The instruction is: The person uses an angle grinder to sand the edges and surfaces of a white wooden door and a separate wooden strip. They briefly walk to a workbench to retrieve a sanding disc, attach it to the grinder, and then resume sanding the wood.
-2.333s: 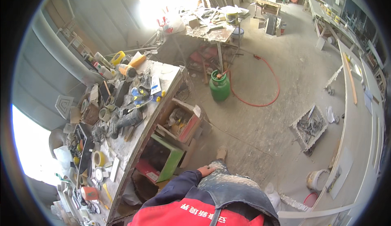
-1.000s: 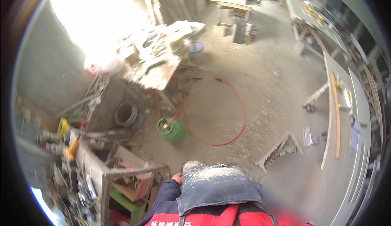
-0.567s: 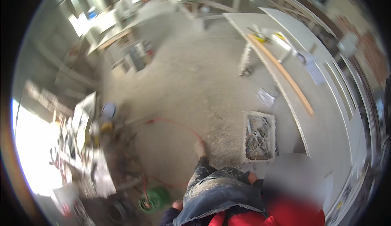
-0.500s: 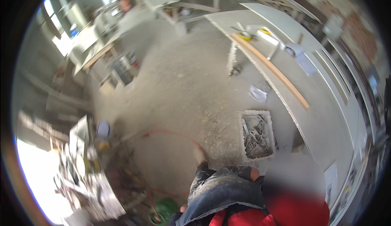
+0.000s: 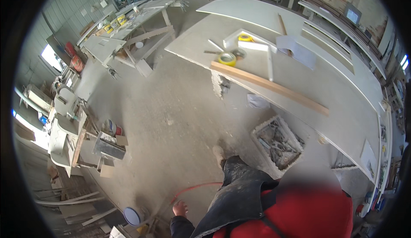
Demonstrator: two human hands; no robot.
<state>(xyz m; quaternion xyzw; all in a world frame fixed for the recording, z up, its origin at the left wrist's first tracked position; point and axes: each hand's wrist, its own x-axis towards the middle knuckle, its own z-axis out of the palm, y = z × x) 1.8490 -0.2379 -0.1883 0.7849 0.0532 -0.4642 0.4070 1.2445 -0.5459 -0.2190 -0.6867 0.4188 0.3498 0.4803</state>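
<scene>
One bare left hand hangs over a dusty workshop floor, fingers loosely curled and holding nothing visible, as a worker in a dark apron and a red top stands among cluttered benches. Just beyond the fingers, a red hose lies in a curve on the floor, running toward the apron's edge; whether hand and hose are touching is hard to judge from this height, though they appear apart. The right hand is out of view, so its grip cannot be told.

To the left of the hand, near the lower rim, sits a round bucket with a pale top. Ahead of the apron, a tan shoe is planted on the floor. To its right, a crusted, pale-rimmed crate filled with scraps lies near crumpled white paper.

Above the crate stretches a long pale tabletop, where a wooden strip lies along the near edge, its left end beside a yellow tape roll. White sheets rest farther back. Yellow tubs line another bench at upper left.
</scene>
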